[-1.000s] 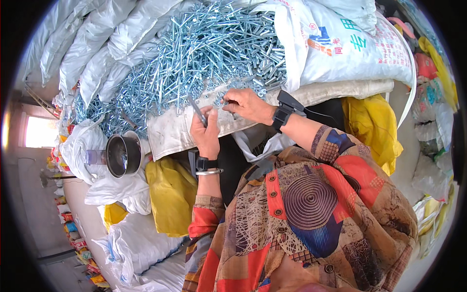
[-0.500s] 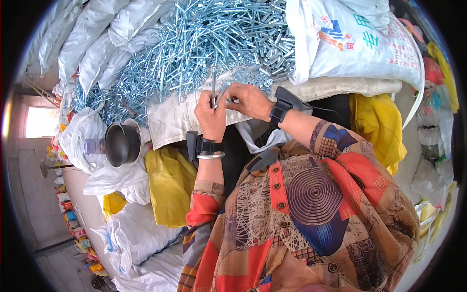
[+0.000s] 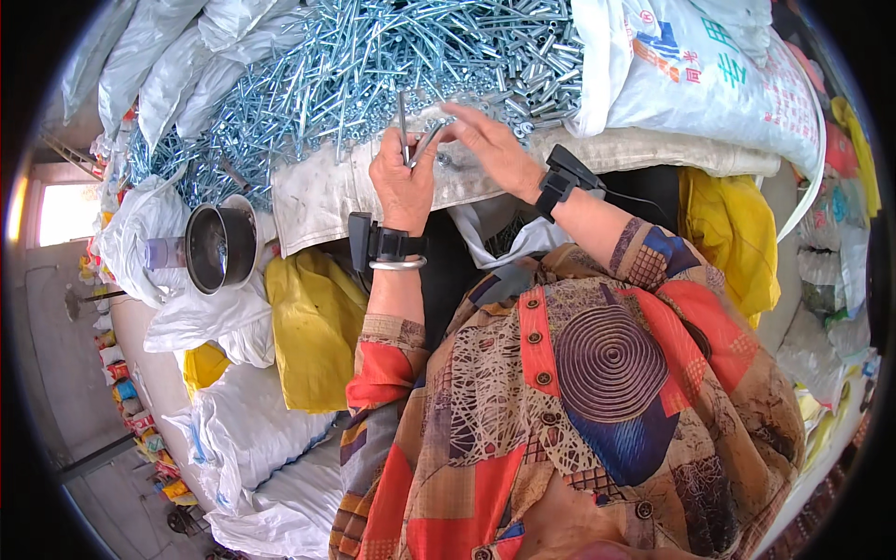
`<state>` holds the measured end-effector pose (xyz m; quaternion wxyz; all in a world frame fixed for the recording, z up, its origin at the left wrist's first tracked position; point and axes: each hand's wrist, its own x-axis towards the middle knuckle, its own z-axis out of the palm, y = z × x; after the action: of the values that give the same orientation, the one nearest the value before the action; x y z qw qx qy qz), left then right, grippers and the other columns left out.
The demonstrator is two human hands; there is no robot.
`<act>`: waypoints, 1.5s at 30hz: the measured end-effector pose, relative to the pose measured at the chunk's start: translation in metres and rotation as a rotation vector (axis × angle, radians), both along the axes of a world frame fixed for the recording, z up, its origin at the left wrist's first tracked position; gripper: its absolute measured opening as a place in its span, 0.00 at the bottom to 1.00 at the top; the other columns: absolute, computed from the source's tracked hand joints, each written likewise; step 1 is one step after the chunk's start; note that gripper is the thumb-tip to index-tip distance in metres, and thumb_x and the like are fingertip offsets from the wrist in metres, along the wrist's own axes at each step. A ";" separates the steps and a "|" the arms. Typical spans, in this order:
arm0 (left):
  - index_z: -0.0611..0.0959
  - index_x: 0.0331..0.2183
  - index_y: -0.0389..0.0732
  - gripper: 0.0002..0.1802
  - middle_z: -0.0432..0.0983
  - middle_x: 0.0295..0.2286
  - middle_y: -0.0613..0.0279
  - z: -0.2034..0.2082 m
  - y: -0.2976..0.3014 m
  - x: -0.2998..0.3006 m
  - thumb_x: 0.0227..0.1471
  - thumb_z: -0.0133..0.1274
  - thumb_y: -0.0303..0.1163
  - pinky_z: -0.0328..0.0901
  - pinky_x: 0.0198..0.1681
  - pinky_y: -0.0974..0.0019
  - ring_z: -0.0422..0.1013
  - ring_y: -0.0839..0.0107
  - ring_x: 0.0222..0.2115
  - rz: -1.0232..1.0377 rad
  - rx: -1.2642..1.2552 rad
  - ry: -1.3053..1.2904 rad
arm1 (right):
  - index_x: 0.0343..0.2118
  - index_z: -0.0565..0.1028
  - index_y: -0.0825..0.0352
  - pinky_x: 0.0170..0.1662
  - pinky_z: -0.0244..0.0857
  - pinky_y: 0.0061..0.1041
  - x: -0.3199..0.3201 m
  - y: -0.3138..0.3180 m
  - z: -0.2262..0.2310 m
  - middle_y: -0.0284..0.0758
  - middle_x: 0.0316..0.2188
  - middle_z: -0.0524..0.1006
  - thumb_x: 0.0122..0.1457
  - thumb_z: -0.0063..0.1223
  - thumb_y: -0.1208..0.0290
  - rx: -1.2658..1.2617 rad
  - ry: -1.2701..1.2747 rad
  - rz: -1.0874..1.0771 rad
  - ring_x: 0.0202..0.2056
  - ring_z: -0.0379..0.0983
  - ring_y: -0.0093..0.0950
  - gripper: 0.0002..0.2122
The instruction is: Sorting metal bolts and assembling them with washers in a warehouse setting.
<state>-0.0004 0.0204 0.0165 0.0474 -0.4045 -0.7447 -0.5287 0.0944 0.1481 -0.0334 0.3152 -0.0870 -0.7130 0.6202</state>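
My left hand [image 3: 403, 191] is closed on a thin metal rod [image 3: 403, 114], perhaps a bolt, which points up away from me. A second grey metal piece [image 3: 425, 146] slants beside its thumb, and I cannot make out its exact kind. To the right, my right hand [image 3: 499, 157] has its fingers stretched out and apart, with the fingertips close to that slanted piece. Beyond both hands spreads a heap of long shiny bolts [image 3: 345, 75]. Small nuts and washers [image 3: 425, 119] lie along its near edge, and short metal sleeves [image 3: 534, 79] at its right.
A pale cloth [image 3: 322, 201] edges the heap on my side. A large printed white sack [image 3: 700, 84] stands at the right, more white sacks [image 3: 159, 56] at the far left. A dark round pot [image 3: 221, 247] sits left, near yellow cloth [image 3: 313, 327] by my leg.
My right hand has opened, its fingers straightening from a pinch near the left hand. The left hand still holds the rod. The whole view has shifted slightly.
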 end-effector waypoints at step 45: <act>0.70 0.25 0.37 0.18 0.74 0.19 0.56 -0.001 -0.003 0.002 0.48 0.65 0.29 0.63 0.22 0.65 0.71 0.64 0.17 -0.006 -0.012 0.066 | 0.38 0.74 0.66 0.43 0.61 0.37 0.008 -0.002 -0.001 0.39 0.32 0.72 0.56 0.58 0.52 0.625 -0.154 -0.069 0.37 0.71 0.40 0.19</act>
<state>0.0015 0.0172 0.0158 0.0680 -0.4241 -0.7448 -0.5107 0.1021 0.1462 -0.0343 0.2925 -0.0566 -0.8875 0.3516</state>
